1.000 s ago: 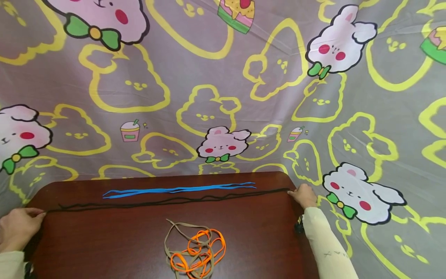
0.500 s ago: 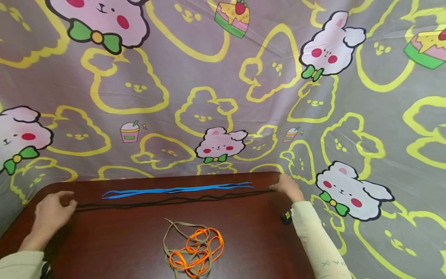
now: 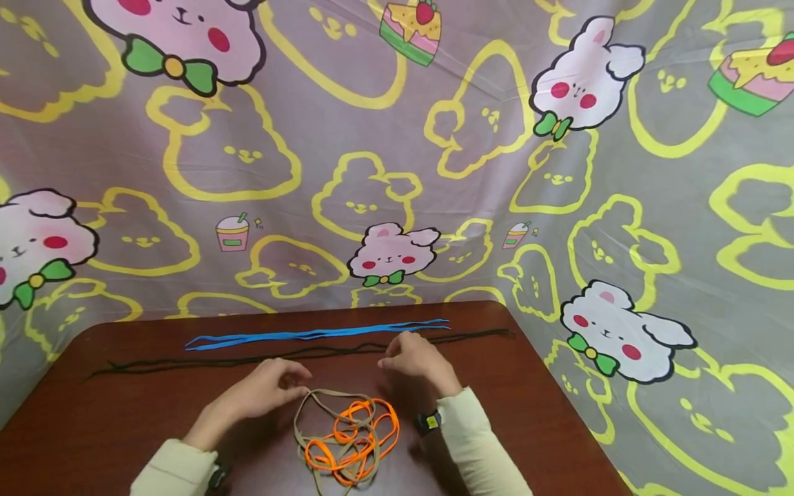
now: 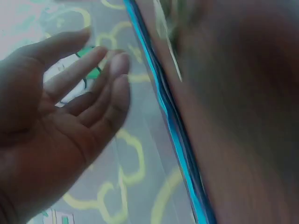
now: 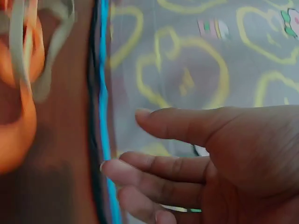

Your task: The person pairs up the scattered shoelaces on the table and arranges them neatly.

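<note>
A tangle of flat shoelaces, one khaki (image 3: 296, 420) and one orange (image 5: 21, 144), lies at the front middle of the table in the head view. My left hand (image 3: 257, 394) hovers at its left, fingertips close to the khaki lace's loose end; the left wrist view shows the fingers loosely bent and holding nothing. To the right of and behind the tangle is my right hand (image 3: 417, 359), overlapping the black laces (image 3: 186, 363) in the head view. Its thumb and fingers are apart and empty in the right wrist view. The black laces lie stretched across the table.
Blue laces (image 3: 248, 337) lie stretched behind the black ones, nearly parallel. The dark brown table (image 3: 124, 420) has rounded back corners. Cloth printed with cartoon rabbits (image 3: 397, 255) hangs behind it and along its right side.
Both hands have let go of the black laces' ends and moved inward from the table's sides, toward the khaki and orange tangle. The black laces stay stretched out.
</note>
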Action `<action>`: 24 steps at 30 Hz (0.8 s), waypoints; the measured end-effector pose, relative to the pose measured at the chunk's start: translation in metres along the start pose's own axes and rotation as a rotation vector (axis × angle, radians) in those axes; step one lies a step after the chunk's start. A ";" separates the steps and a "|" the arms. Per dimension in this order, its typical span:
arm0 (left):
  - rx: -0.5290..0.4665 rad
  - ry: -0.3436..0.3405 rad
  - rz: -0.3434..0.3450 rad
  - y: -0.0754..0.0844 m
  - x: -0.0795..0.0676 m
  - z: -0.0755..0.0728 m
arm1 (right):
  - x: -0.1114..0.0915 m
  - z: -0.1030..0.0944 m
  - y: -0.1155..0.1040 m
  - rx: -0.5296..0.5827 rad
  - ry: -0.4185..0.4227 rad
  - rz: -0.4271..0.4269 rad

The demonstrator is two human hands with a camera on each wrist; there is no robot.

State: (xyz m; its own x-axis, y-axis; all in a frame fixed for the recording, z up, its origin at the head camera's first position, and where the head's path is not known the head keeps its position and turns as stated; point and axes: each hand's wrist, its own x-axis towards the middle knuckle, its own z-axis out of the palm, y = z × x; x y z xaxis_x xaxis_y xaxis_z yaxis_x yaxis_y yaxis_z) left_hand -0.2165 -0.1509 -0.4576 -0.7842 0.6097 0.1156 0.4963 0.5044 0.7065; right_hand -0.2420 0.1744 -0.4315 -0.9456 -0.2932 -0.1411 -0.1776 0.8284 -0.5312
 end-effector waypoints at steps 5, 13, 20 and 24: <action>0.003 -0.047 -0.042 0.014 0.023 0.029 | 0.004 0.036 -0.022 -0.019 -0.051 0.031; -0.075 -0.015 -0.118 0.014 0.031 0.038 | 0.001 0.067 -0.035 -0.111 0.035 0.041; -0.117 0.051 -0.168 0.009 0.019 0.030 | 0.001 0.082 -0.044 -0.181 0.047 0.051; -0.107 0.085 -0.168 0.005 0.016 0.020 | 0.004 0.082 -0.043 -0.146 0.053 0.047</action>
State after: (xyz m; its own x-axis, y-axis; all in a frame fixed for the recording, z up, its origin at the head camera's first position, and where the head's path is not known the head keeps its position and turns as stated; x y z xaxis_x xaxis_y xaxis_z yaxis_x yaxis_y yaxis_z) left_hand -0.2194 -0.1264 -0.4666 -0.8832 0.4669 0.0453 0.3174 0.5239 0.7904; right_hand -0.2157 0.0987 -0.4780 -0.9662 -0.2304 -0.1160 -0.1675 0.9024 -0.3970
